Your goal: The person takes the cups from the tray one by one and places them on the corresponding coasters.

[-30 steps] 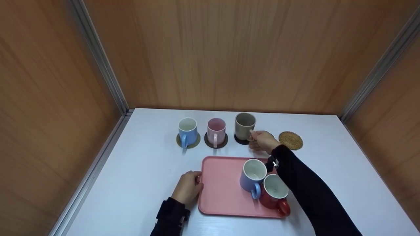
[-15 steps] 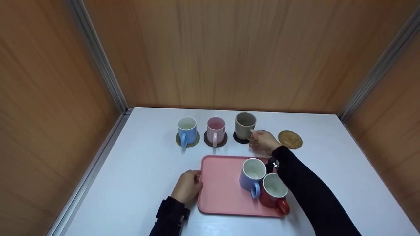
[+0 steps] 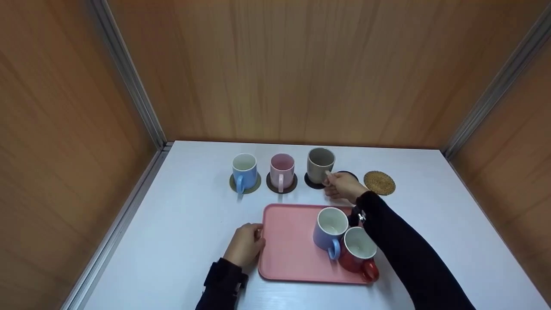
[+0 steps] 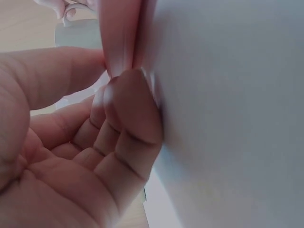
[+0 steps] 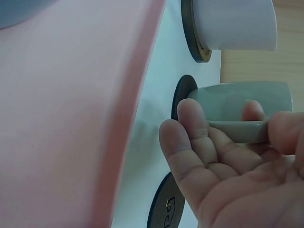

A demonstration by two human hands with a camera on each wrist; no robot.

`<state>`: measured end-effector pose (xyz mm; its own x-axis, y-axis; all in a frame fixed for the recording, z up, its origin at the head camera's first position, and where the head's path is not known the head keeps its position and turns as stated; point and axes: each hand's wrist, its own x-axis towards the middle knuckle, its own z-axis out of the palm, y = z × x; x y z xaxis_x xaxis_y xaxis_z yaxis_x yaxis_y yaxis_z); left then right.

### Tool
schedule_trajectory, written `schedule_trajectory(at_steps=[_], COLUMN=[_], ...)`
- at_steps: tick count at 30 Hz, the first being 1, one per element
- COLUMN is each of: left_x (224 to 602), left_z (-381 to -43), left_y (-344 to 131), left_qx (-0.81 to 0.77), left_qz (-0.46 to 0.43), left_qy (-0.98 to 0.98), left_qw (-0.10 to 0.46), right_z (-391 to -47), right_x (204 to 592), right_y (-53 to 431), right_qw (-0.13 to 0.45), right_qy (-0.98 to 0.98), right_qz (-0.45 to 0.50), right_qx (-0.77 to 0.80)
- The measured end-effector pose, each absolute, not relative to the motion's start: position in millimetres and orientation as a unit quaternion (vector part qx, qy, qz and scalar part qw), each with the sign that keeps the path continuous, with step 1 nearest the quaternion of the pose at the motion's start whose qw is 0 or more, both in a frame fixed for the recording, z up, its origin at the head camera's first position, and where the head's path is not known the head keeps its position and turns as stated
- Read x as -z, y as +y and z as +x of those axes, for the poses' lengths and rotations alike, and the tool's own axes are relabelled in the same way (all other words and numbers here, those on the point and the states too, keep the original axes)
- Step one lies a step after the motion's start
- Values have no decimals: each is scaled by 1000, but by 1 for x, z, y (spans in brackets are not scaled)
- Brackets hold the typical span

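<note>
My right hand (image 3: 344, 186) pinches the handle of a grey-brown mug (image 3: 318, 167) between thumb and forefinger, the other fingers spread below. In the right wrist view the mug (image 5: 237, 99) looks pale green, and its base is at a dark round coaster (image 5: 183, 90). Thumb and curled fingers of my left hand (image 3: 245, 245) pinch the left edge of a pink tray (image 3: 286, 258); the left wrist view shows the tray's rim (image 4: 121, 38) between them. On the tray stand a blue mug (image 3: 327, 232) and a red mug (image 3: 353, 260), white inside, partly behind my right forearm.
To the left, a light blue mug (image 3: 244, 172) and a pink mug (image 3: 282, 168) stand on coasters. Beyond my right hand lies a dark coaster (image 3: 349, 174), mostly hidden, and right of it a woven tan coaster (image 3: 379, 183). Wooden walls (image 3: 301, 73) enclose the white table.
My right hand has shifted very slightly left with the mug's handle, and more of the dark coaster behind it shows. My left hand stays at the tray edge. The head view has drifted slightly.
</note>
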<state>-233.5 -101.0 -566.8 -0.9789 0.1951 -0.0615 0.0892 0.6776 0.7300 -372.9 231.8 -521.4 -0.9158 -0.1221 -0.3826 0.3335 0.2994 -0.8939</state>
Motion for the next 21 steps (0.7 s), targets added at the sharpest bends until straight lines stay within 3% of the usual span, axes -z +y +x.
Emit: schedule_trajectory(at_steps=[5, 11, 16, 21], left_x=[566, 567, 568, 567], left_z=[-235, -237, -239, -239], left_y=[-100, -101, -101, -101], left_qx=[-397, -413, -420, -425], left_qz=[76, 74, 70, 58], left_qy=[912, 904, 902, 899], left_qw=[72, 74, 73, 88], right_z=[-366, -342, -296, -235], right_x=[516, 505, 504, 516], right_y=[240, 273, 311, 339], right_qw=[192, 145, 111, 116], right_qy=[811, 856, 855, 833], right_qz=[46, 2, -9, 21], right_qx=[551, 496, 506, 540])
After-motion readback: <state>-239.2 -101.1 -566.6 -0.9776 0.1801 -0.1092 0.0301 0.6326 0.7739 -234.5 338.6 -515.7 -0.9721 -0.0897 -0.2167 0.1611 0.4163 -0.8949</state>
